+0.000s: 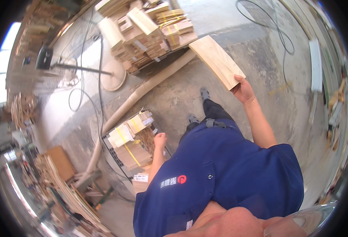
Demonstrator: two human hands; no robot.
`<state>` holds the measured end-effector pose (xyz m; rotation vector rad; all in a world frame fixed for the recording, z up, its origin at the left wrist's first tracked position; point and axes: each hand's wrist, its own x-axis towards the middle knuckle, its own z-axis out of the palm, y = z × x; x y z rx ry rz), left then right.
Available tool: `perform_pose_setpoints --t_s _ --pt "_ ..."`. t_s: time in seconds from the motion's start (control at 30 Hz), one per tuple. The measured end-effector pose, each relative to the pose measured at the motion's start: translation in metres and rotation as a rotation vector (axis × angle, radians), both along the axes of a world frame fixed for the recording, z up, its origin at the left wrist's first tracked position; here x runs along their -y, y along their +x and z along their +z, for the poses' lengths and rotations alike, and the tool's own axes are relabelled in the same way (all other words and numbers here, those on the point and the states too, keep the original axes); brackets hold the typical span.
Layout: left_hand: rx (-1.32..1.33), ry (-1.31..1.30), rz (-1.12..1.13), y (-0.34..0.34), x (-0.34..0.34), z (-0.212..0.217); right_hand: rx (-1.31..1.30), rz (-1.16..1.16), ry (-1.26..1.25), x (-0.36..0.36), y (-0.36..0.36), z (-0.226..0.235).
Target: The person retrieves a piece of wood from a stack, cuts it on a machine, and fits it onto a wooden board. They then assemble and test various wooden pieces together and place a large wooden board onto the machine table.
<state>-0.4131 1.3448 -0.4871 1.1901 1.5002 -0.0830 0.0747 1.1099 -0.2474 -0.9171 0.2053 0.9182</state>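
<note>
A flat, pale wooden board [216, 61] is held out at the right, its far end reaching up toward the stacked timber. My right hand [243, 91] grips its near end, with the thumb on the top face and the fingers underneath. At my left side, my left hand [160, 140] hangs with its fingers curled in, and nothing shows in it. Closest to that hand is a low stack of wood pieces [136, 154], tied with yellow straps and resting on a dark base. Whether the hand touches the stack, I cannot tell.
A larger pile of wooden blocks [136, 37] stands ahead on a pallet. Between the stacks, a thick beige hose [142, 90] crosses the concrete floor. Left of the pile is a stand with a round base [114, 76]. Loose black cable [284, 37] lies at the far right.
</note>
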Motion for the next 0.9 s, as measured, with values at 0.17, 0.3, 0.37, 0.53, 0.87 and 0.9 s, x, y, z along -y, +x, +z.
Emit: perform_pose_setpoints --t_s 0.17,0.3,0.37,0.53,0.87,0.9 --pt "-0.108 0.038 -0.339 0.007 0.035 0.000 0.273 -0.046 -0.217 0.097 -0.035 0.004" --pt "-0.133 0.138 -0.551 0.037 0.051 -0.001 0.888 -0.011 -0.586 0.163 -0.032 0.007" --pt "-0.138 0.150 -0.580 0.053 0.065 0.004 1.036 -0.032 -0.667 0.193 -0.034 0.026" --pt "-0.103 0.073 -0.544 0.132 0.105 0.003 1.337 -0.197 -0.886 0.304 -0.016 0.039" --pt "-0.109 0.171 -1.172 0.377 0.319 0.064 1.291 -0.555 -1.287 0.586 0.016 0.020" --pt "-0.104 0.174 -1.224 0.401 0.340 0.061 1.256 -0.559 -1.353 0.613 0.016 0.021"
